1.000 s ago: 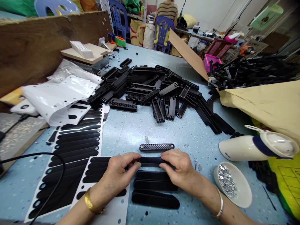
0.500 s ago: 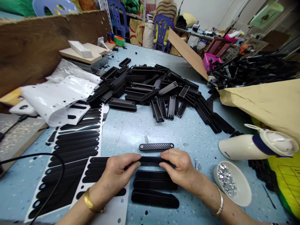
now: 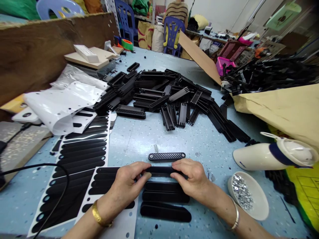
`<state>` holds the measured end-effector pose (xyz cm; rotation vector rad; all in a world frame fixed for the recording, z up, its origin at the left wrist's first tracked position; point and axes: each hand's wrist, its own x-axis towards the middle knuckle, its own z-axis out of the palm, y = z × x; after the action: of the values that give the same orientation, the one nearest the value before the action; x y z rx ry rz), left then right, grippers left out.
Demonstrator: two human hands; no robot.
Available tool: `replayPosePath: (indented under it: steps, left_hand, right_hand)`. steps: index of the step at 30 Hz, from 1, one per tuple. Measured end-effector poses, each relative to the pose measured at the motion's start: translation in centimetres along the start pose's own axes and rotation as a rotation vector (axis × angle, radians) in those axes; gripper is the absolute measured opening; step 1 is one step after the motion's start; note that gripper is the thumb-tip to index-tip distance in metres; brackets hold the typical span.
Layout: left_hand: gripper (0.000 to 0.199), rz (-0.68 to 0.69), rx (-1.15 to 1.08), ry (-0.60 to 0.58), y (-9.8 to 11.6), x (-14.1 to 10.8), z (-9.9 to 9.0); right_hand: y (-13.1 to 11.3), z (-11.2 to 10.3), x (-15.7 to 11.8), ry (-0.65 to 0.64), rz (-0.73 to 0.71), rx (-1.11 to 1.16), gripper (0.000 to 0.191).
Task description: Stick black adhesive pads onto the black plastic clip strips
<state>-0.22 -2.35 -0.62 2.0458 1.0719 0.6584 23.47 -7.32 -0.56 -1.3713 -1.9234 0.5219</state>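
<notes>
Between my two hands is a long black bar (image 3: pixel 160 171), lying crosswise at the table's near middle. My left hand (image 3: pixel 132 179) pinches its left end between thumb and fingers. At the other end my right hand (image 3: pixel 191 173) grips it the same way, hiding that tip. Just beyond lies a black bar with a mesh-patterned face (image 3: pixel 166 156) and a small round fitting at each end. On the near side rest several smooth black bars (image 3: pixel 165 211), side by side. A white sheet of black adhesive strips (image 3: pixel 122 215) lies partly under my left forearm.
A heap of black bars (image 3: pixel 154 88) spreads across the table's middle. To the right are a white bowl (image 3: pixel 261 205) of small metal parts and a cream bottle (image 3: pixel 256 155). At left lie another strip sheet (image 3: pixel 72 179), crumpled white backing (image 3: pixel 62 103) and a black cable (image 3: pixel 66 186).
Both hands keep their grip on the black bar, almost in place. The whole view has shifted very slightly; nothing else visibly moved.
</notes>
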Motion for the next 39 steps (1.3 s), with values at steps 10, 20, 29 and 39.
replayPosePath:
  steps: [10, 20, 29, 39]
  left_hand:
    - [0.019, -0.065, -0.019, 0.007, -0.38, -0.09, 0.17]
    - [0.019, -0.073, -0.035, 0.012, -0.18, 0.01, 0.07]
    - [0.018, -0.072, -0.036, 0.015, -0.27, -0.11, 0.16]
    - [0.020, -0.048, -0.017, -0.009, -0.34, -0.11, 0.14]
  right_hand:
    - [-0.26, -0.28, 0.04, -0.030, 0.029, 0.011, 0.015]
    - [-0.43, -0.52, 0.24, -0.049, 0.028, 0.019, 0.015]
    - [-0.28, -0.53, 0.13, -0.035, 0.031, 0.027, 0.015]
    - [-0.76, -0.56, 0.48, -0.074, 0.056, -0.004, 0.013]
